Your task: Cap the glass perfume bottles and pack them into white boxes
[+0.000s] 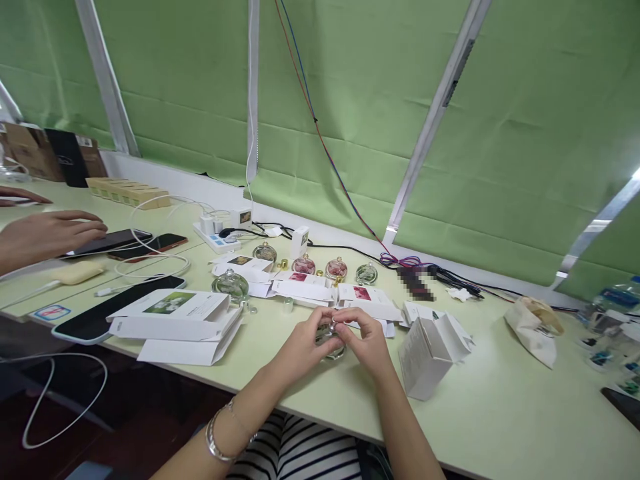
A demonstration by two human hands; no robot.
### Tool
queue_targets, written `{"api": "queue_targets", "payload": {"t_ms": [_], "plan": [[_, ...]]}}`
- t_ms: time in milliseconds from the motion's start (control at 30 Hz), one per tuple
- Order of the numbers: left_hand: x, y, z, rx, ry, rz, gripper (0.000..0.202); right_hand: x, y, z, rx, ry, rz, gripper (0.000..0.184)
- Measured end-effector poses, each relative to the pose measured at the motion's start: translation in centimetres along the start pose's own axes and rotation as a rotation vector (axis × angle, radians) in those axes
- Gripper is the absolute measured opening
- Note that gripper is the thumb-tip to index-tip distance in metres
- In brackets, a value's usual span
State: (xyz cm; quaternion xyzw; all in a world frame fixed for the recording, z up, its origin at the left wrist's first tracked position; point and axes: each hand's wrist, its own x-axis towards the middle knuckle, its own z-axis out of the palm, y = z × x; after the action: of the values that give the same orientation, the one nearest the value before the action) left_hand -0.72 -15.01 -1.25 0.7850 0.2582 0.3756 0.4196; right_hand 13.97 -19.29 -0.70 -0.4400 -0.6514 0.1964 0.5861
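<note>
My left hand (303, 347) and my right hand (367, 340) meet over the pale green table (500, 413), near its front edge. Together they grip a small round glass bottle (330, 348), mostly hidden between the fingers. The fingertips of both hands pinch a small silver cap (333, 325) at the bottle's top. A silver bracelet (220, 437) sits on my left wrist. Just behind my hands lie flat white cartons with red labels (360, 297).
Several round glass bottles (336, 269) and gold caps stand in a row behind. A larger clear bottle (231, 285) and flat white boxes (175, 317) lie left; an open white box (425, 353) stands right. Another person's hands (47, 233) rest by phones far left. Cables and a power strip (216, 237) run along the back.
</note>
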Motion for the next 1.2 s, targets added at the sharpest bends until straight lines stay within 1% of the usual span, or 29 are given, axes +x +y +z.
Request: {"api": "queue_targets", "payload": {"t_ms": [167,433,700,1200], "plan": [[-0.08,0.14,0.03,0.032,0.007,-0.032,0.026,0.03,0.51,0.41,0.023,0.013,0.027,0.007],[-0.05,0.28,-0.06,-0.016,-0.003,-0.014,0.024,0.04,0.63,0.3,0.033,-0.049,-0.016,0.011],[-0.07,0.09,-0.08,-0.018,-0.014,0.007,0.025,0.04,0.68,0.6,0.01,-0.016,-0.067,0.005],[-0.24,-0.02,0.0,-0.011,-0.006,0.016,0.026,-0.03,0.37,0.62,-0.009,-0.002,-0.04,0.005]]}}
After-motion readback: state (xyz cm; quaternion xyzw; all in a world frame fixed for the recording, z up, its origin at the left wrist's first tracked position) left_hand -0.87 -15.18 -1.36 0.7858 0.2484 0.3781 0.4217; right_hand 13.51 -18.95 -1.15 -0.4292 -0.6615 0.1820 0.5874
